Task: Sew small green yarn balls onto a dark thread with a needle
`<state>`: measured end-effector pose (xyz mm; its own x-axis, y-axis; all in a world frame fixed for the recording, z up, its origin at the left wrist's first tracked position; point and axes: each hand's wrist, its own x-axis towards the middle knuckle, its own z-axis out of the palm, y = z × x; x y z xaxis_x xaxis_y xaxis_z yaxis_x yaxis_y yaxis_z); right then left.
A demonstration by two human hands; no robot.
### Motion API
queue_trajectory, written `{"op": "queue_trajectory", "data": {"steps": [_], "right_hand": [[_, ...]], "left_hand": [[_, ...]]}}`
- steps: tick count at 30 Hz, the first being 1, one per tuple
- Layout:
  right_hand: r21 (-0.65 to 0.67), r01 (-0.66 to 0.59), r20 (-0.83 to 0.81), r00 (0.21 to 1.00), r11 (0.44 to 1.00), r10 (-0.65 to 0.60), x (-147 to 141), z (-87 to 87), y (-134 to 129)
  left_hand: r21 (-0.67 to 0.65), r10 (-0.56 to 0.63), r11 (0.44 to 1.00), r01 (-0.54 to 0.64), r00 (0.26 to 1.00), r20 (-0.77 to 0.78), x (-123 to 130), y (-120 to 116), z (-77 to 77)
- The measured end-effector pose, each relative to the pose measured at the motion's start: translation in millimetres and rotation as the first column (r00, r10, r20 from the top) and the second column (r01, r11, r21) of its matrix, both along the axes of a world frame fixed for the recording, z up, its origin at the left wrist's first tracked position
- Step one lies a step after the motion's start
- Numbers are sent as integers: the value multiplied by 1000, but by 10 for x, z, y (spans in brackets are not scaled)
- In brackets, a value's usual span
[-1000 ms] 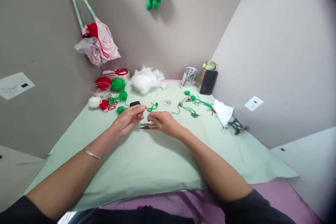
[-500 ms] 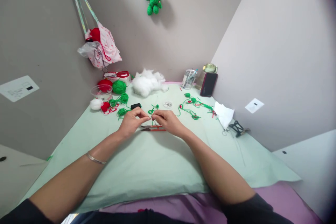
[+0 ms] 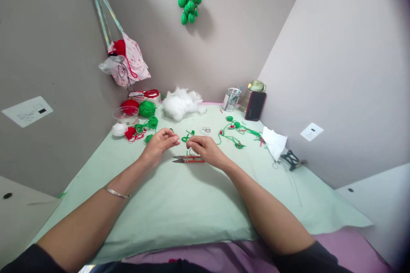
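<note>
My left hand [image 3: 159, 146] is held over the middle of the table, its thumb and fingertips pinched together. Across a small gap, my right hand [image 3: 206, 150] also has its fingertips closed. Anything between the fingers of either hand is too small to make out. Just below the right hand lie thread snips [image 3: 188, 159] with orange handles, their dark blades pointing left. Beyond the fingertips rest small green crocheted pieces [image 3: 185, 139], and a small clear round object [image 3: 205, 130] sits farther back.
Balls of green yarn [image 3: 147, 109] and red yarn stand at back left by a clear tub [image 3: 125, 116]. White stuffing [image 3: 182, 104] lies at the back. Green crocheted strands [image 3: 235, 136], a phone [image 3: 255, 106] and a white cloth [image 3: 274, 141] are on the right.
My hands have drawn apart, the left shifting slightly left and the gap between the fingertips widening. The whole view has moved slightly.
</note>
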<state>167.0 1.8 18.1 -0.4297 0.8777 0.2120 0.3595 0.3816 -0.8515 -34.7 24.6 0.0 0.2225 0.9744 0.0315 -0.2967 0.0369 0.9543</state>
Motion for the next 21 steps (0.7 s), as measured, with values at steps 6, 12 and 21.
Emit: {"op": "queue_trajectory", "data": {"steps": [6, 12, 21], "right_hand": [[-116, 72, -180, 979, 991, -92, 125, 65, 101], [-289, 254, -661, 644, 923, -384, 712, 139, 390], [-368, 283, -806, 377, 886, -455, 1220, 176, 514]], "left_hand": [[49, 78, 996, -76, 997, -29, -123, 88, 29], [26, 188, 982, -186, 978, -90, -246, 172, 22], [52, 165, 986, -160, 979, -119, -368, 247, 3]]}}
